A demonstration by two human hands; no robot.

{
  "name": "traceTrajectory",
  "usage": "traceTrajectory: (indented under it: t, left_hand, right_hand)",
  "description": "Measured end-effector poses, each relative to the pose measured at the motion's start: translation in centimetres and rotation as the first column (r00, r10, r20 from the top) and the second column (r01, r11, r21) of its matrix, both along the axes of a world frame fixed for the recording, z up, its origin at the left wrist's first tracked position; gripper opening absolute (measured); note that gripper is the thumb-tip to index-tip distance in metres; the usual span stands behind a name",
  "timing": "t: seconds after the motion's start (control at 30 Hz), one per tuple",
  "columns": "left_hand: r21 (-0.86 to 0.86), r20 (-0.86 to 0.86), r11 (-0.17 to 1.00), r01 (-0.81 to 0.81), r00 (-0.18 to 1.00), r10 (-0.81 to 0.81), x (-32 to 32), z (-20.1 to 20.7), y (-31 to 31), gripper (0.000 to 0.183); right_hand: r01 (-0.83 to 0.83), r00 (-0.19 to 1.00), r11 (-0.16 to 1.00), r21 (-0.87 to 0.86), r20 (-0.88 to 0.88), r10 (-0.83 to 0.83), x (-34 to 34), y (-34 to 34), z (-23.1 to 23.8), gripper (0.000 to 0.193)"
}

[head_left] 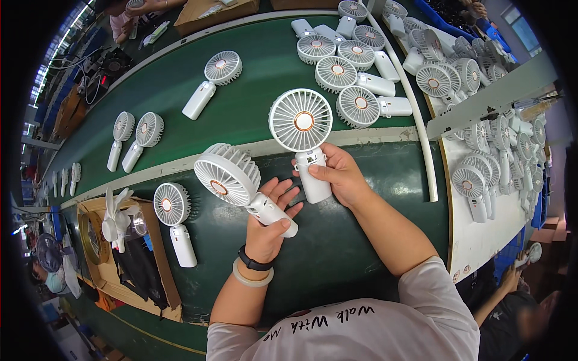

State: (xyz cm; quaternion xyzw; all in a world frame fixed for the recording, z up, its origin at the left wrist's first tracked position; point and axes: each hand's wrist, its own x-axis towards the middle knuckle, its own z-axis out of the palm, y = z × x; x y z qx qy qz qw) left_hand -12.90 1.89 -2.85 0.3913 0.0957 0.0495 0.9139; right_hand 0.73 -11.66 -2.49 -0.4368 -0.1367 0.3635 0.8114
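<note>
In my left hand [268,231] lies a white handheld fan [227,175], its round grille tilted up to the left. The thumb presses on its handle while the other fingers stretch out behind it. My right hand [338,177] grips the handle of a second white handheld fan [301,122], held upright with its orange-ringed centre facing me. Both fans are above the dark green worktop [361,246], side by side and apart. Another handheld fan [173,207] lies on the worktop to the left of my left hand.
Beyond the worktop edge, a green conveyor belt [174,84] carries several fans. More fans cluster at its far right beside a white rail [415,108]. A white side table [487,240] at right holds many fans. An open cardboard box [171,271] stands at left. Other people work nearby.
</note>
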Motion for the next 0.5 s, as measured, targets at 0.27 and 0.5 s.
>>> traceTrajectory:
  t: [0.27, 0.5]
  left_hand:
    - [0.029, 0.047, 0.999, 0.032, 0.998, -0.034, -0.3, -0.8, 0.2, 0.072]
    - [-0.053, 0.045, 0.997, 0.062, 0.997, -0.059, 0.0, 0.3, 0.0, 0.094]
  right_hand:
    - [0.029, 0.999, 1.0, 0.002, -0.032, -0.028, -0.1, 0.2, -0.2, 0.038]
    - [0.088, 0.758, 0.967, -0.239, 0.646, 0.091, -1.8, 0.3, -0.3, 0.051]
